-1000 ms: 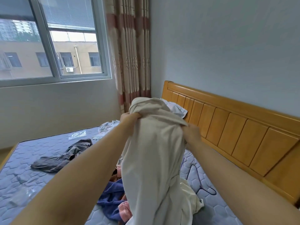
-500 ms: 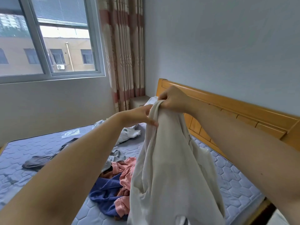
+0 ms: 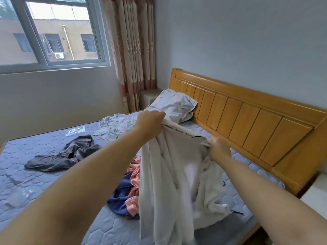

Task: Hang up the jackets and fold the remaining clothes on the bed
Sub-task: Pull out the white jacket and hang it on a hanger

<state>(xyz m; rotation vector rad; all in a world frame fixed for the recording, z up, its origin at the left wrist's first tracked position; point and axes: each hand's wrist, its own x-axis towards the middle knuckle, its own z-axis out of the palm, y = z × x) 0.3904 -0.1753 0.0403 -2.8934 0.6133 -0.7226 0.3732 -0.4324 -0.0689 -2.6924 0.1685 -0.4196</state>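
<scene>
- head view: left hand [image 3: 150, 123] is fisted, fingers curled tight around the top edge of the white jacket [image 3: 168, 174], held up in front of the headboard's [image 3: 247, 121] far end.
- right hand [image 3: 219, 149] pinches the same edge, lower and nearer the headboard's middle. it's motion-blurred, so finger detail is unclear.
- the edge runs taut between both hands. the rest of the jacket hangs down and bunches on the mattress [image 3: 44, 156] just in front of the headboard.
- navy and pink clothes [image 3: 127, 195] are heaped on the mattress, touching the jacket on its side away from the headboard.
- dark grey garment [image 3: 67, 154] lies crumpled, well apart from the headboard.
- pillow [image 3: 175, 105] leans against the headboard's far end. a pale printed cloth [image 3: 115, 126] lies just beside it, further from the headboard.
- curtain [image 3: 134, 50] hangs in the corner beyond the headboard's far end.
</scene>
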